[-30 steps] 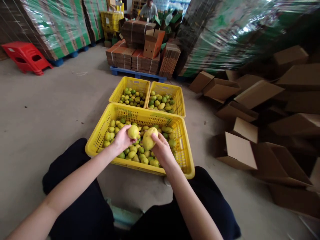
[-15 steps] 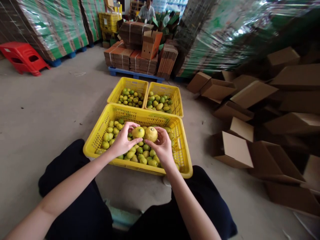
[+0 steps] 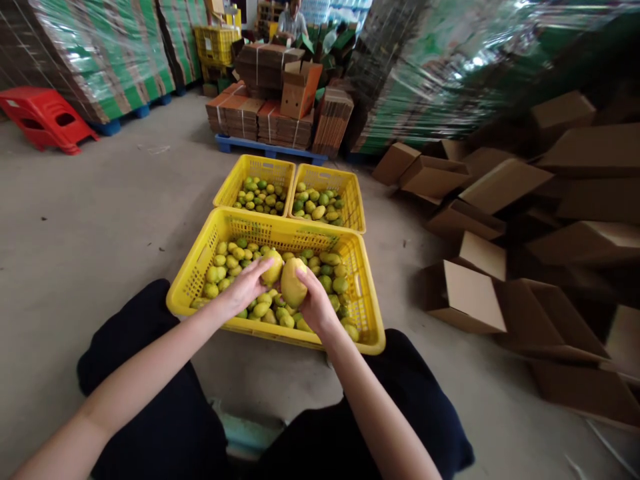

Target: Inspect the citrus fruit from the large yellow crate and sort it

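Note:
My left hand [image 3: 249, 285] is closed around a yellow lemon [image 3: 273, 268], its fingers partly hidden behind the fruit. Beside it, my right hand [image 3: 316, 301] grips a larger yellow lemon [image 3: 293, 283], with the thumb along its upper right side. Both fruits are held close together above the near yellow crate [image 3: 371, 313]. Inside that crate lie many green and yellow lemons [image 3: 326, 283], some covered from view by my hands.
Two more yellow crates [image 3: 234, 179] of lemons adjoin the far side. Open cardboard boxes [image 3: 473, 293] are heaped at right. Flattened cartons [image 3: 285, 130] sit on a blue pallet [image 3: 270, 148] ahead. A red stool [image 3: 47, 117] stands left; a person [image 3: 293, 23] is far back.
Both lemons have been turned in my hands, from end-on to more upright. My right hand has come slightly lower and left, and its lemon now shows its long side.

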Action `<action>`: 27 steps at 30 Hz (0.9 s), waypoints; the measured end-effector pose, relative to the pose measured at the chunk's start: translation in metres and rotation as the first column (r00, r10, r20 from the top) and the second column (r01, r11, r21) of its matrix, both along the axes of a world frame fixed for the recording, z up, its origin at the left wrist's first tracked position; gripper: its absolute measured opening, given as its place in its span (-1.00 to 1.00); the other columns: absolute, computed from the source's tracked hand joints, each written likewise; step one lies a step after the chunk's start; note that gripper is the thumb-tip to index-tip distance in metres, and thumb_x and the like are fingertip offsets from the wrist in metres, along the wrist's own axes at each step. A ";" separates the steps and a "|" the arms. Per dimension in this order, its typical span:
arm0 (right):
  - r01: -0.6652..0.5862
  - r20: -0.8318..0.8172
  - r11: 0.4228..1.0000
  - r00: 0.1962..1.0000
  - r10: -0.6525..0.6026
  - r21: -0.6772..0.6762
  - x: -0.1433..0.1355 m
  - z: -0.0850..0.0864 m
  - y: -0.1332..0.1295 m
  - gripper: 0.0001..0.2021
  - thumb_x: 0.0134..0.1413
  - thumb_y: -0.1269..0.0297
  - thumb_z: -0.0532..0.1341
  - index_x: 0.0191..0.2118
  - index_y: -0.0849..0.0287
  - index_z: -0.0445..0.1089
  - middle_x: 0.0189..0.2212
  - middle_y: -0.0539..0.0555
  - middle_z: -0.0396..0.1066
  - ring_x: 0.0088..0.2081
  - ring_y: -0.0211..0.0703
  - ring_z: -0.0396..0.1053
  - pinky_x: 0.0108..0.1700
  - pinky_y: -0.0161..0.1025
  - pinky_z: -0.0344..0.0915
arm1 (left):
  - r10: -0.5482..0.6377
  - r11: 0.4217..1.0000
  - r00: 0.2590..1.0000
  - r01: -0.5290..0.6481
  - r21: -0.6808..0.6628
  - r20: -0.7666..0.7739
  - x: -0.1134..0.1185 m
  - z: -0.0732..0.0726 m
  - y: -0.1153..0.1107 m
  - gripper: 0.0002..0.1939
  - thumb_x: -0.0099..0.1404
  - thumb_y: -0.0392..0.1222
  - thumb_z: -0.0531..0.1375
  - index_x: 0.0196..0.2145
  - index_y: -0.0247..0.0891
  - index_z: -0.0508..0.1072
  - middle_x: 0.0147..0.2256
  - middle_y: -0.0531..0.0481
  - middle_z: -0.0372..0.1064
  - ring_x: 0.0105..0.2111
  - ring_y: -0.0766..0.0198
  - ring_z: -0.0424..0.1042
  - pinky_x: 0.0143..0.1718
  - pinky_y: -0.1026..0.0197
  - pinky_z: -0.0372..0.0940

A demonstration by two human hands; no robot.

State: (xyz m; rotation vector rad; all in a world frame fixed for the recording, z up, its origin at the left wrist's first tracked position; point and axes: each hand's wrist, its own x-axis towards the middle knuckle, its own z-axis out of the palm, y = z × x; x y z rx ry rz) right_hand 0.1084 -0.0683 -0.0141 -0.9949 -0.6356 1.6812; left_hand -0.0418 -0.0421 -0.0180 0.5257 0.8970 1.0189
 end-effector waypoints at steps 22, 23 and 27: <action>0.034 -0.164 0.994 0.985 -0.051 -0.107 0.006 -0.002 0.009 -0.64 -0.15 0.09 0.36 -0.18 0.06 0.38 -0.38 -0.01 0.52 -0.46 -0.14 0.46 -0.56 -0.29 0.30 | 0.011 0.978 0.988 0.021 -0.210 0.152 -0.006 0.014 0.005 -0.87 0.28 -0.24 0.16 -0.24 -0.32 0.44 -0.47 0.00 0.44 -0.61 0.35 0.44 -0.62 0.36 0.37; 0.043 -0.160 0.994 0.985 -0.058 -0.096 0.005 -0.002 0.008 -0.67 -0.19 0.13 0.38 -0.24 0.08 0.38 -0.40 -0.02 0.51 -0.46 -0.15 0.45 -0.58 -0.30 0.27 | 0.029 0.980 0.989 0.000 -0.199 0.142 -0.006 0.014 0.005 -0.93 0.23 -0.28 0.19 -0.30 -0.32 0.42 -0.48 0.02 0.43 -0.63 0.38 0.42 -0.64 0.39 0.34; 0.100 -0.220 0.986 0.967 -0.128 -0.133 0.006 -0.003 0.008 -0.69 -0.28 0.21 0.40 -0.32 0.11 0.38 -0.47 -0.03 0.47 -0.47 -0.13 0.44 -0.62 -0.31 0.25 | 0.108 0.986 0.987 -0.091 -0.140 0.118 -0.005 0.017 0.002 -0.85 0.07 -0.36 0.26 -0.37 -0.27 0.36 -0.45 0.07 0.41 -0.57 0.38 0.45 -0.58 0.40 0.38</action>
